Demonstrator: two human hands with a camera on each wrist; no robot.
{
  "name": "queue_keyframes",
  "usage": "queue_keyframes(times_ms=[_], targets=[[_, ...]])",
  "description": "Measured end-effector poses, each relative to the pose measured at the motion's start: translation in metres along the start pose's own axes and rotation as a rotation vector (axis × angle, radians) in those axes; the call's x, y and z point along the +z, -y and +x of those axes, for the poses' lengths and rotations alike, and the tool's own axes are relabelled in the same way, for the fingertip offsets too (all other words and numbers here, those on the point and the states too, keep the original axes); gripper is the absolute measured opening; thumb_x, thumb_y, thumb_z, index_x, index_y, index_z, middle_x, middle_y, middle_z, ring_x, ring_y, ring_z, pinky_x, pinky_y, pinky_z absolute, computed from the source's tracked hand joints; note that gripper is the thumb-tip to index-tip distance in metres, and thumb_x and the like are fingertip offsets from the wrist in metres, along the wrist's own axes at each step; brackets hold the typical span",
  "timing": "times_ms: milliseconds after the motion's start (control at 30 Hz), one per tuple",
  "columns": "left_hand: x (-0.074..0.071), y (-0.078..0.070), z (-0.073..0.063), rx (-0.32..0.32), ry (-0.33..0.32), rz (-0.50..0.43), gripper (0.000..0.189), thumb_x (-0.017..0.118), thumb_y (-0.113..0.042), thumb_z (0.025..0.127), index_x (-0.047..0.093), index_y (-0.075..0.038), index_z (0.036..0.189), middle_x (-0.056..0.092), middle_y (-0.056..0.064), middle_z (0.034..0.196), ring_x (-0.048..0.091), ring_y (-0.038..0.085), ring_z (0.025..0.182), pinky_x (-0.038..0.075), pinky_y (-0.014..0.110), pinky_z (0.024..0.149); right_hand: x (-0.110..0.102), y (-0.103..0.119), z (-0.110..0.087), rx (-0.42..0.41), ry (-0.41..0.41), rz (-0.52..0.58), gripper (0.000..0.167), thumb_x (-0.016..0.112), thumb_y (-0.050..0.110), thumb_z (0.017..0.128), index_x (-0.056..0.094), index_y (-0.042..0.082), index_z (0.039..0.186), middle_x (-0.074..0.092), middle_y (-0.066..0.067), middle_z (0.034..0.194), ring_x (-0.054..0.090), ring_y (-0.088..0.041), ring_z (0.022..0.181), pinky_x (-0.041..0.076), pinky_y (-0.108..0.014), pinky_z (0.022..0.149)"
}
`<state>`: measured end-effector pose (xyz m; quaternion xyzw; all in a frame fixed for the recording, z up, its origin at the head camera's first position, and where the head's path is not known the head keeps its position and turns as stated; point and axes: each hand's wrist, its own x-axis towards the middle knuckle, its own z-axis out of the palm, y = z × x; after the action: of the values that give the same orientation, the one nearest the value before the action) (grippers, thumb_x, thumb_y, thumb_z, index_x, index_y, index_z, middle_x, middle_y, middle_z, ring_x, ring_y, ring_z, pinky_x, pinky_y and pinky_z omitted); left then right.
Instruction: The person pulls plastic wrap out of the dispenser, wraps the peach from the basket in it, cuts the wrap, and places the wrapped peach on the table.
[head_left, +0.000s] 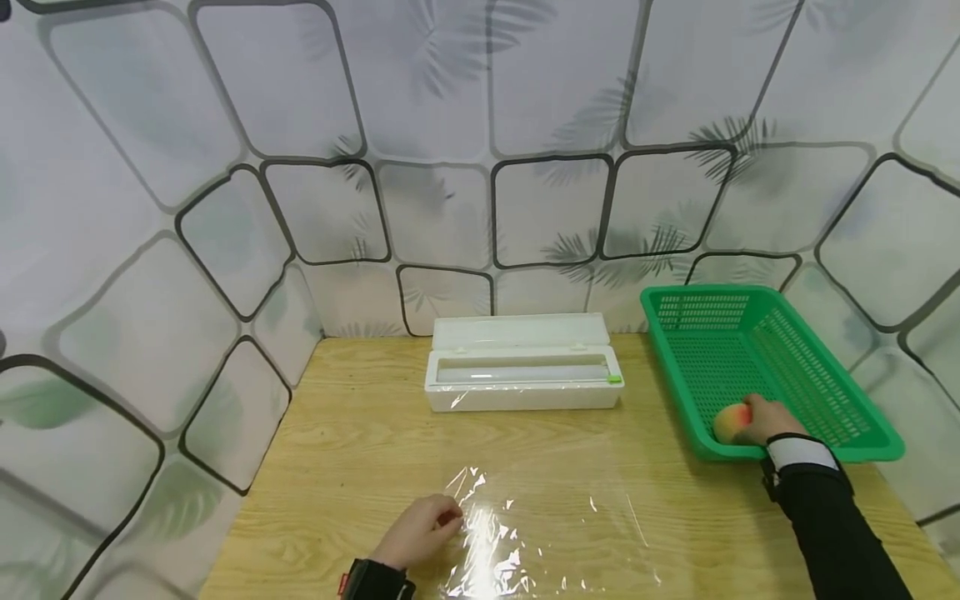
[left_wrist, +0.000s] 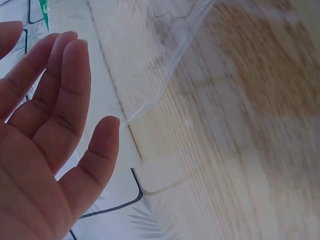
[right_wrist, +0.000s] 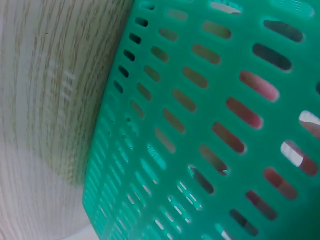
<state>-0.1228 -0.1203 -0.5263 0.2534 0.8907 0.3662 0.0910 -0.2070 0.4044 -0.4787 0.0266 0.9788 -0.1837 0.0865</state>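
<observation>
Inside the near end of the green basket (head_left: 817,367), my right hand (head_left: 772,419) grips a yellow-and-red fruit that looks like a peach (head_left: 729,424). The basket's slotted wall (right_wrist: 165,100) fills much of the right wrist view, with reddish patches showing through its holes. A sheet of clear cling film (head_left: 555,517) lies spread on the table, shiny and wrinkled. My left hand (head_left: 422,527) is at the film's left edge, its fingers loosely bent. In the left wrist view that hand (left_wrist: 55,120) holds nothing, and the film's edge (left_wrist: 172,65) runs beside it.
A white cling film dispenser box (head_left: 525,396) stands at the back of the wooden table (head_left: 352,433), lid raised, with a roll inside and a small green slider (head_left: 614,379) at its right end. Patterned cloth (head_left: 442,208) hangs behind and at both sides.
</observation>
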Motion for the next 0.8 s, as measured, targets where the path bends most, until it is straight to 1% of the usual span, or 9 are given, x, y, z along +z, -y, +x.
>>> queue_keyframes(times_ms=[100,200,333,433,567,700,800], targets=[[0.001,0.000,0.000,0.008,0.006,-0.013,0.007,0.059,-0.013,0.084,0.063,-0.008,0.080,0.055,-0.011,0.073,0.050,0.002,0.067,0.044,0.023,0.062,-0.001,-0.001,-0.004,0.008,-0.003,0.008,0.072,0.071,0.018,0.068,0.032,-0.022,0.114,0.047,-0.037,0.089,0.049,-0.043,0.075,0.041,-0.046,0.058],[0.003,-0.002,0.000,0.017,0.016,-0.031,0.008,0.059,-0.013,0.084,0.063,-0.007,0.080,0.056,-0.010,0.073,0.050,0.002,0.067,0.044,0.024,0.062,-0.001,-0.004,-0.009,0.036,-0.011,0.017,0.073,0.069,0.020,0.069,0.031,-0.022,0.115,0.047,-0.036,0.087,0.049,-0.040,0.071,0.041,-0.044,0.056],[0.003,-0.003,-0.001,0.012,0.022,-0.027,0.008,0.059,-0.013,0.084,0.063,-0.008,0.080,0.056,-0.010,0.073,0.050,0.002,0.067,0.044,0.024,0.063,-0.002,-0.007,-0.014,0.060,-0.048,0.017,0.072,0.064,0.022,0.071,0.029,-0.022,0.115,0.046,-0.038,0.087,0.049,-0.039,0.067,0.040,-0.043,0.053],[0.003,-0.003,-0.002,0.009,0.020,-0.016,0.008,0.059,-0.013,0.084,0.063,-0.009,0.079,0.055,-0.010,0.072,0.049,0.002,0.067,0.044,0.024,0.062,-0.008,-0.006,-0.016,0.048,-0.088,0.016,0.073,0.063,0.028,0.074,0.030,-0.022,0.114,0.046,-0.039,0.087,0.050,-0.043,0.068,0.041,-0.044,0.052],[0.003,-0.002,-0.002,0.016,0.014,-0.017,0.007,0.059,-0.013,0.084,0.062,-0.010,0.079,0.055,-0.011,0.072,0.049,0.002,0.067,0.044,0.024,0.062,-0.019,0.003,-0.019,0.023,-0.152,0.032,0.078,0.065,0.036,0.074,0.032,-0.021,0.113,0.045,-0.041,0.089,0.049,-0.048,0.072,0.041,-0.045,0.052],[0.003,0.000,-0.002,0.021,0.010,-0.013,0.008,0.059,-0.015,0.084,0.062,-0.009,0.080,0.054,-0.011,0.072,0.049,0.002,0.067,0.043,0.024,0.062,-0.031,0.016,-0.021,-0.015,-0.231,0.049,0.078,0.067,0.039,0.073,0.033,-0.019,0.115,0.045,-0.040,0.089,0.048,-0.048,0.072,0.041,-0.043,0.050],[0.003,0.001,-0.002,0.019,0.014,-0.009,0.008,0.058,-0.015,0.084,0.062,-0.009,0.081,0.054,-0.011,0.072,0.049,0.002,0.067,0.043,0.024,0.062,-0.039,0.030,-0.024,-0.046,-0.292,0.052,0.078,0.068,0.039,0.073,0.035,-0.017,0.115,0.045,-0.039,0.089,0.048,-0.046,0.072,0.040,-0.042,0.049]])
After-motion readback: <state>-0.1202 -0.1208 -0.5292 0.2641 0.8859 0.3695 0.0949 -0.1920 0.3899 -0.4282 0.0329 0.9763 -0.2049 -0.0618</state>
